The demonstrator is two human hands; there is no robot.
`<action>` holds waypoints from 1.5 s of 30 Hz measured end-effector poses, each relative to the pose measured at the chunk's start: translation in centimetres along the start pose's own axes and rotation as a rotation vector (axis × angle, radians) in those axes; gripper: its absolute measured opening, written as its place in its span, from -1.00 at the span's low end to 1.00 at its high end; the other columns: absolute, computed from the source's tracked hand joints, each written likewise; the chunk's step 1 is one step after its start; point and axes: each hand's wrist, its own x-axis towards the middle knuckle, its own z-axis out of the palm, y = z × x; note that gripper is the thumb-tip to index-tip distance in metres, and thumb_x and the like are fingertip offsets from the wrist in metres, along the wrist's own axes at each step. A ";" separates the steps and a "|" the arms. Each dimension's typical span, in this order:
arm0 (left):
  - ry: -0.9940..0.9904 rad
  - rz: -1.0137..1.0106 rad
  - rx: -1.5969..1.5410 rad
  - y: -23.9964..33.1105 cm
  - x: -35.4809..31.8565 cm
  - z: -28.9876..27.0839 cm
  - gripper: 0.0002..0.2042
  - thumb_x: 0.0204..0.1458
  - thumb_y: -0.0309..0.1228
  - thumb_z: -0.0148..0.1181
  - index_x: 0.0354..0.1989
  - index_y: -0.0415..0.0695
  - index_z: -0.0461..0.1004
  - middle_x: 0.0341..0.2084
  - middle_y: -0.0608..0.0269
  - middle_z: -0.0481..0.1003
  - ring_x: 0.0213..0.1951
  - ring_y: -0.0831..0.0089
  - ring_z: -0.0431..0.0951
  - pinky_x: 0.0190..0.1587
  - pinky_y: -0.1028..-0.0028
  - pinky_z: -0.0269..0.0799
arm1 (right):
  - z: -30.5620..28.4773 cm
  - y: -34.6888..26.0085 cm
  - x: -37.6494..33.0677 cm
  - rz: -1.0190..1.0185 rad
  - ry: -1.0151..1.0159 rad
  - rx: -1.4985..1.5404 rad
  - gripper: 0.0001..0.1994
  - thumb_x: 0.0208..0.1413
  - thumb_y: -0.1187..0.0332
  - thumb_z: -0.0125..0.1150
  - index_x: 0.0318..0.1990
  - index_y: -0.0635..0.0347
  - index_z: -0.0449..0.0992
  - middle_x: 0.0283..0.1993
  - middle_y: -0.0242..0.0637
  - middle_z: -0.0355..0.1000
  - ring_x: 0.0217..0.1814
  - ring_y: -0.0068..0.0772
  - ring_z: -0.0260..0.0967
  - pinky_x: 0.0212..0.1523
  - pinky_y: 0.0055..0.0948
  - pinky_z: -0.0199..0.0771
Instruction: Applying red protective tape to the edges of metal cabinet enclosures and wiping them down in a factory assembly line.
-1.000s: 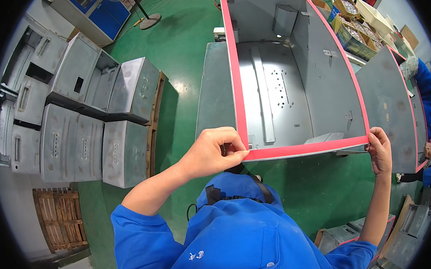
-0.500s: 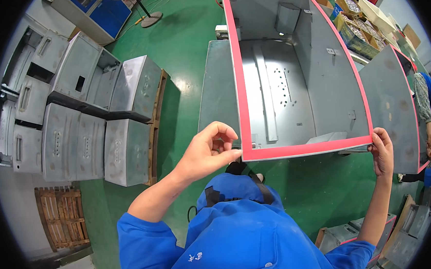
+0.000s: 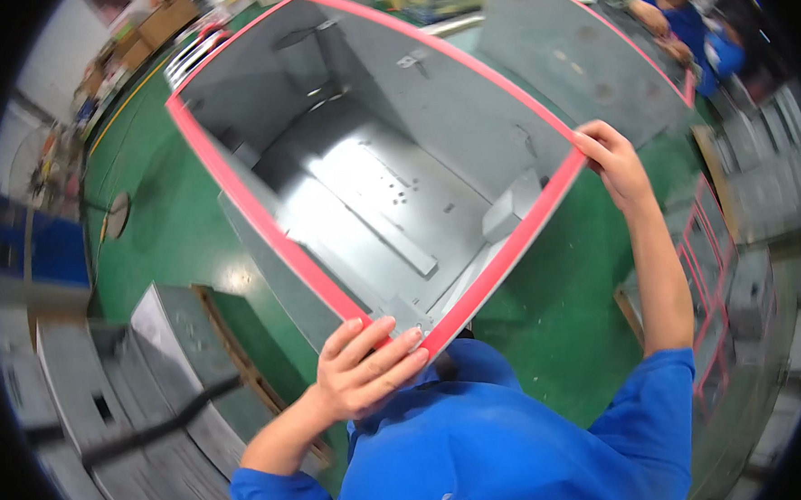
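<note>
One grey metal box (image 3: 439,126) sits open ahead of me, four red strips (image 3: 515,244) lining its rim, and I have two hands on it! My left hand (image 3: 363,370) lies across the near corner, fingers slightly spread; my right hand (image 3: 621,173) pinches the right corner, thumb on top. Upper right, one co-worker (image 3: 692,31) works beside a second grey box (image 3: 563,69).

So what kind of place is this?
Probably a factory workshop. You can see a big grey metal cabinet edged in red, more metal boxes at the lower left, and a co-worker in blue beside another red-edged metal piece.
</note>
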 end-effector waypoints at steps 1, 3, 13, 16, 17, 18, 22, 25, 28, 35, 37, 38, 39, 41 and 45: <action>0.005 0.033 -0.033 -0.5 0.1 0.3 -0.75 -0.11 -0.30 0.15 -0.20 0.04 0.48 -0.16 0.43 0.46 -0.15 0.41 0.42 0.05 0.39 0.14 | 0.3 0.0 -0.5 0.019 0.063 0.003 -0.83 -0.02 0.27 0.16 -0.36 0.16 0.43 -0.44 -0.53 0.30 -0.41 -0.74 0.17 -0.36 -0.71 0.17; 0.015 0.079 -0.082 -1.1 0.6 0.1 -0.76 -0.13 -0.36 0.17 -0.22 0.07 0.49 -0.17 0.51 0.46 -0.19 0.45 0.41 -0.02 0.47 0.12 | 0.8 0.0 -0.5 0.030 0.148 0.017 -0.82 -0.02 0.25 0.15 -0.36 0.15 0.44 -0.42 -0.52 0.32 -0.38 -0.73 0.20 -0.33 -0.67 0.20; -0.052 0.351 -0.229 -3.8 0.9 -0.3 -0.69 -0.21 -0.41 0.20 -0.19 0.02 0.47 -0.15 0.46 0.46 -0.16 0.39 0.38 -0.18 0.51 0.12 | 2.1 0.2 -2.6 0.141 0.334 0.201 -0.78 0.11 0.21 -0.03 -0.26 0.14 0.46 -0.29 -0.42 0.40 -0.22 -0.58 0.30 -0.13 -0.52 0.29; -0.049 0.368 -0.250 -4.0 1.1 -0.2 -0.69 -0.21 -0.41 0.19 -0.19 0.02 0.47 -0.15 0.45 0.46 -0.16 0.38 0.39 -0.19 0.50 0.12 | 2.1 0.0 -3.2 0.065 0.326 0.152 -0.78 0.13 0.27 -0.04 -0.19 0.17 0.45 -0.24 -0.38 0.40 -0.18 -0.56 0.32 -0.09 -0.47 0.32; -0.048 0.366 -0.249 -4.0 1.0 -0.3 -0.69 -0.21 -0.41 0.19 -0.19 0.02 0.47 -0.15 0.45 0.46 -0.16 0.38 0.39 -0.19 0.50 0.12 | 2.5 -0.4 -3.6 0.012 0.322 0.093 -0.78 0.12 0.29 -0.03 -0.18 0.17 0.45 -0.23 -0.38 0.39 -0.17 -0.57 0.32 -0.08 -0.47 0.32; -0.053 0.371 -0.261 -4.2 1.0 -0.3 -0.70 -0.21 -0.41 0.19 -0.20 0.02 0.47 -0.15 0.44 0.46 -0.16 0.38 0.39 -0.19 0.50 0.12 | 2.7 -0.9 -3.7 -0.040 0.316 0.033 -0.78 0.12 0.31 -0.02 -0.16 0.18 0.44 -0.22 -0.37 0.39 -0.16 -0.57 0.32 -0.07 -0.47 0.32; 0.003 0.356 -0.290 -4.0 1.2 0.1 -0.75 -0.13 -0.44 0.05 -0.23 0.02 0.51 -0.17 0.45 0.46 -0.17 0.46 0.40 -0.18 0.56 0.15 | 0.9 -2.3 -3.4 -0.150 0.046 -0.231 -0.80 0.06 0.48 0.00 -0.15 0.21 0.44 -0.16 -0.39 0.36 -0.18 -0.54 0.31 -0.08 -0.51 0.33; 0.042 0.338 -0.310 -3.9 0.8 0.6 -0.77 -0.16 -0.42 0.11 -0.25 0.03 0.51 -0.20 0.47 0.47 -0.19 0.46 0.39 -0.19 0.54 0.15 | -0.1 -3.3 -1.9 -0.328 -0.127 -0.510 -0.79 -0.01 0.57 0.03 -0.20 0.19 0.48 -0.20 -0.38 0.35 -0.20 -0.51 0.30 -0.10 -0.53 0.33; 0.033 0.302 -0.331 -3.8 0.6 0.5 -0.76 -0.19 -0.37 0.18 -0.27 0.04 0.52 -0.23 0.47 0.48 -0.21 0.44 0.39 -0.19 0.49 0.15 | -1.0 -4.6 -1.1 -0.376 -0.292 -0.625 -0.82 -0.07 0.59 0.07 -0.29 0.16 0.50 -0.21 -0.35 0.32 -0.20 -0.46 0.30 -0.12 -0.51 0.32; -0.069 0.134 -0.278 -1.9 -0.7 -0.8 -0.79 -0.11 -0.21 0.14 -0.39 -0.06 0.52 -0.34 0.27 0.48 -0.19 0.13 0.41 -0.04 0.07 0.15 | -2.3 -5.0 0.9 -0.556 -0.505 -0.671 -0.89 -0.09 0.56 0.09 -0.38 0.14 0.48 -0.26 -0.32 0.28 -0.23 -0.36 0.29 -0.19 -0.45 0.30; -0.057 0.059 -0.277 -1.0 -0.9 -0.7 -0.75 -0.05 -0.16 0.09 -0.35 -0.08 0.49 -0.33 0.21 0.47 -0.13 0.08 0.39 0.05 -0.01 0.07 | -2.6 -4.6 1.3 -0.631 -0.523 -0.663 -0.90 -0.09 0.55 0.10 -0.40 0.14 0.46 -0.29 -0.32 0.27 -0.24 -0.35 0.28 -0.21 -0.44 0.30; -0.046 0.028 -0.267 -0.6 -0.9 -0.6 -0.73 -0.03 -0.14 0.07 -0.34 -0.08 0.48 -0.32 0.20 0.46 -0.11 0.06 0.39 0.09 -0.04 0.04 | -2.8 -4.7 1.6 -0.672 -0.537 -0.679 -0.91 -0.10 0.55 0.11 -0.42 0.14 0.45 -0.29 -0.32 0.27 -0.24 -0.35 0.27 -0.22 -0.43 0.29; -0.027 -0.011 -0.268 -0.1 -1.0 -0.5 -0.71 -0.01 -0.11 0.04 -0.33 -0.09 0.46 -0.31 0.20 0.46 -0.08 0.04 0.37 0.12 -0.07 -0.01 | -3.0 -4.7 1.6 -0.712 -0.550 -0.693 -0.92 -0.10 0.54 0.11 -0.43 0.14 0.43 -0.29 -0.33 0.27 -0.24 -0.35 0.26 -0.22 -0.43 0.29; 0.038 -0.064 -0.257 0.8 -1.2 0.1 -0.70 0.00 -0.11 0.02 -0.32 -0.10 0.44 -0.32 0.16 0.44 -0.08 0.01 0.37 0.12 -0.09 -0.01 | -3.2 -4.5 1.7 -0.778 -0.567 -0.723 -0.94 -0.10 0.53 0.10 -0.46 0.13 0.40 -0.32 -0.34 0.26 -0.25 -0.33 0.24 -0.25 -0.42 0.26; 0.120 -0.098 -0.234 1.4 -1.2 0.8 -0.70 -0.01 -0.10 0.04 -0.34 -0.10 0.43 -0.33 0.17 0.44 -0.09 0.02 0.38 0.12 -0.10 -0.01 | -3.4 -4.6 2.4 -0.755 -0.614 -0.722 -0.95 -0.07 0.53 0.07 -0.43 0.15 0.38 -0.40 -0.35 0.25 -0.29 -0.33 0.24 -0.27 -0.41 0.25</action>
